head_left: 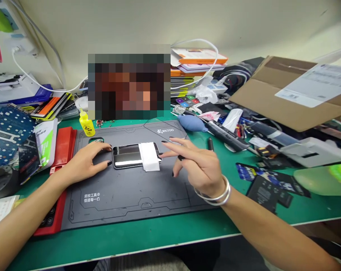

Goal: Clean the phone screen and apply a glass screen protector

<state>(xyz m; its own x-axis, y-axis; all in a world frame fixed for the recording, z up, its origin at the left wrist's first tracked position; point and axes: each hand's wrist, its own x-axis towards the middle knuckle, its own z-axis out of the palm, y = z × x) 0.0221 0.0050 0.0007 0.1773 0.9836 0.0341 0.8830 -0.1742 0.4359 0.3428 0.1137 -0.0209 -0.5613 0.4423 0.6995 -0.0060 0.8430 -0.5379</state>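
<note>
A smartphone point(128, 156) lies flat on a grey work mat point(125, 195), screen up, with a white wipe point(149, 156) draped across its right part. My left hand point(87, 162) rests on the mat at the phone's left end, fingers bent and touching its edge. My right hand point(193, 162) hovers at the phone's right end, forefinger stretched toward the wipe. A dark pen-like tool point(210, 143) is tucked between its fingers. Silver bangles circle my right wrist.
A yellow squeeze bottle point(86, 125) stands behind the mat, a red tray point(63, 148) at its left. A blue dust blower point(191, 123), tools and phone parts crowd the green table point(159, 233) on the right, under a cardboard box point(294, 92). Boxes and cables line the wall.
</note>
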